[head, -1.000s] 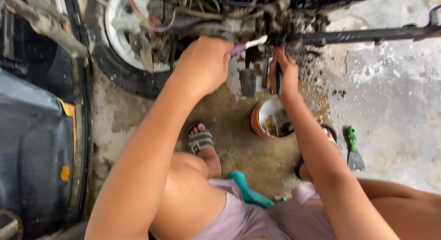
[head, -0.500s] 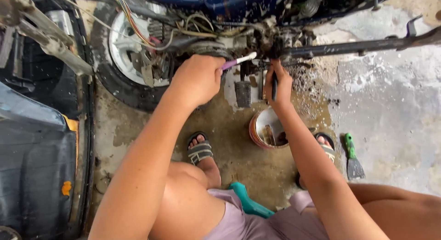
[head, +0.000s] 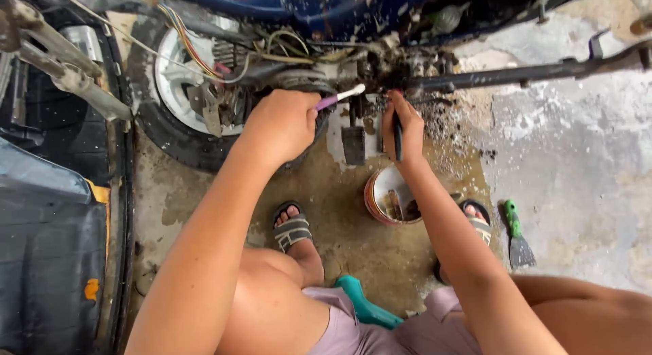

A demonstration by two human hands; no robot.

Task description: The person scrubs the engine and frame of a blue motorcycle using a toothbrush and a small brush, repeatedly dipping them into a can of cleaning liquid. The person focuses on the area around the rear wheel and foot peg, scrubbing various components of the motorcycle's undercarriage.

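Stained concrete floor, wet and brown near the middle, pale and flecked at right; seen from above.

Motorcycle across the top: blue body, loose wires, rear wheel at upper left, grimy engine parts at centre, dark bar running out to the right.

Left hand clenched around a toothbrush. Long axis near horizontal, rising slightly to the right; purple handle in the fist, white head pointing right toward the greasy engine parts, just beside them.

Right hand closed on a dark, slim tool. Long axis near vertical, lower end pointing down toward the floor, upper end hidden at the fingertips against the engine; kind of tool not clear.

Bowl on the floor directly below the right hand, holding small parts. Scraper with green handle lying at right, blade toward the viewer, well apart from both hands.

Sandalled feet planted on the wet patch either side of the bowl; teal stool edge between the knees. Black cover at far left.
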